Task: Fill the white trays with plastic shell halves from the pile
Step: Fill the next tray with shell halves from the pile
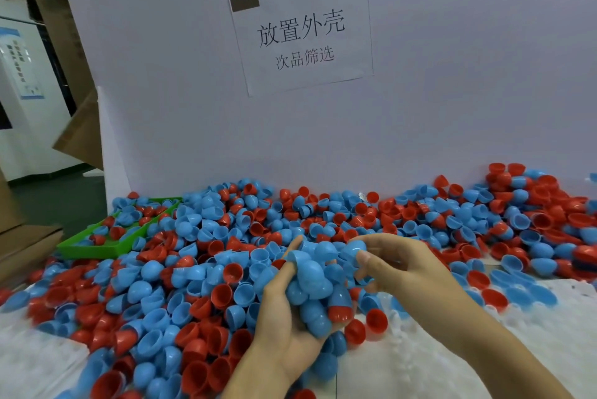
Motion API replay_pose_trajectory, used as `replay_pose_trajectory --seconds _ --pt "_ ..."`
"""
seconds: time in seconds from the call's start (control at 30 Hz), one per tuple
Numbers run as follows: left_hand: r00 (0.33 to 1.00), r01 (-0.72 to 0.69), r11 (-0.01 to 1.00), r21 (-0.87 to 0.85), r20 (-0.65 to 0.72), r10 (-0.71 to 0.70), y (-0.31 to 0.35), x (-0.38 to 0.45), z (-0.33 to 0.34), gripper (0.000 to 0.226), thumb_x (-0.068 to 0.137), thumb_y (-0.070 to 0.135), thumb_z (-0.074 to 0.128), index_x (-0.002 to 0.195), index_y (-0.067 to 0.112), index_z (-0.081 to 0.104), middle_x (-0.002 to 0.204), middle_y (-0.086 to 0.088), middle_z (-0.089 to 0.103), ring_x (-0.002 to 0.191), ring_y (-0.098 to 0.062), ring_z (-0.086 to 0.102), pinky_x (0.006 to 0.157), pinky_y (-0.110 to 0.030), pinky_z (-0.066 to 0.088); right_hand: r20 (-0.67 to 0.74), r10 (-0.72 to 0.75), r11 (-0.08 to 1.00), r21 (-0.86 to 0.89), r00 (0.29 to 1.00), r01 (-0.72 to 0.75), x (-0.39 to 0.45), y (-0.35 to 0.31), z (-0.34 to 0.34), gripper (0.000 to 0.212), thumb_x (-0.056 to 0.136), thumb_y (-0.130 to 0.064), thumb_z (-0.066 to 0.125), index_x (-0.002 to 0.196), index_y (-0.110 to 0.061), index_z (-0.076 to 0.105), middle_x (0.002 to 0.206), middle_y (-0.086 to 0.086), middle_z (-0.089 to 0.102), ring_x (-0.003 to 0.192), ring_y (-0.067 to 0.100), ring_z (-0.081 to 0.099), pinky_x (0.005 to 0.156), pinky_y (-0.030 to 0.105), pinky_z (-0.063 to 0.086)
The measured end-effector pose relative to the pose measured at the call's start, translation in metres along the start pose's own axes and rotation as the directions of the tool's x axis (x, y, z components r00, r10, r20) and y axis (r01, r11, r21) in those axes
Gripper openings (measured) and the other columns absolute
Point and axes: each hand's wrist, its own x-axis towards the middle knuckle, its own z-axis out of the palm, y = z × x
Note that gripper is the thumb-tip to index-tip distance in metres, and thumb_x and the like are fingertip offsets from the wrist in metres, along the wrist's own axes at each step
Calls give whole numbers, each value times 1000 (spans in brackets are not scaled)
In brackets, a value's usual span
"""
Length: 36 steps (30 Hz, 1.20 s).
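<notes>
Tabletop pile [226,237]; shells [310,289] cupped in left hand [284,318].

A heap of glossy blue and red plastic shell halves [226,253] fills the middle of the frame. A bright green plastic tray [97,245] sits at middle left. A white paper sign [303,30] with black characters hangs at upper centre on a pale lilac-white board [468,75]. Brown cardboard [80,130] stands at left.

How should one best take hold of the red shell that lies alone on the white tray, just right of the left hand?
Pinch the rim of the red shell between thumb and finger, coming from above. Its hollow side seems to face up toward the camera, so the thin edge is free. It lies apart on the white tray, with room round it for the right hand.
</notes>
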Motion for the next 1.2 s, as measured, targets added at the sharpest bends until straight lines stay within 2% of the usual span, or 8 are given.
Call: replay_pose_trajectory --seconds 0.2,0.4,0.6,0.7,0.8,0.97,1.13,1.2 --pt "999 14 999 -29 -32 -15 -1 1 3 38 82 39 62 118 39 72 117 -17 72 91 -35 73 71 -51 58 -31 84 987 139 996 -79 0 1 3 15 96 -30 60 105 -42 61 86 -6 74 76 15 73 69 27 59" --pt "999 19 999 -37 -43 -21 -2 0 3 37 82 39 62 118 39 72 107 -17 75 75 -31 73 64 -48 58 -16 57 990 -127 998 -59 1 2 7 12 100 -28 51 97 -36 60 72 -5 73 62 12 70 55 18 54" --pt "999 31 999 -11 -34 -31 -2 -1 5 39 76 38 65 114 39 73 113 -18 74 87 -35 74 68 -53 59 -37 75 963 -256 996 -82 -2 3 8 4 96 -35 56 97 -31 57 71 3 74 63 18 71 65 40 61" --pt "999 27 1000 -14 -21 -27 -2 -1 6 42 75 36 65 116 40 73 110 -16 75 78 -32 75 60 -47 58 -107 51 945 -315 993 -83 -1 7 8 5 92 -30 63 89 -30 59 72 -6 72 67 7 69 61 21 58" --pt "999 19 1000 -21 -30 -20 -3 -3 9 43 75 35 66 118 38 72 109 -16 75 74 -30 74 57 -44 58 -167 22 917 -390 986 -86 0 9 8 15 88 -19 69 79 -29 63 70 -12 68 67 2 66 58 14 54" --pt "1000 17 999 -50 -20 -18 -4 -3 10 42 78 34 65 120 37 72 112 -15 74 75 -30 74 56 -42 58 -140 28 920 -383 990 -80 -5 2 7 32 89 -6 67 88 -34 50 65 0 71 57 14 69 48 15 53" --pt "1000 5 999 -31 -17 -6 -4 -3 9 40 77 37 65 116 37 74 95 -12 73 68 -23 68 60 -43 56 -226 -80 914 -405 971 -19 -1 -14 -8 34 91 -3 63 91 -35 53 70 12 70 56 25 71 49 32 60" --pt "1000 3 1000 -30 -23 -4 -5 -4 11 40 76 36 64 115 36 75 95 -10 72 67 -22 68 58 -42 56 -234 -109 910 -414 966 2 0 -20 -18 31 92 -1 59 98 -31 56 68 13 69 52 20 70 45 25 57"
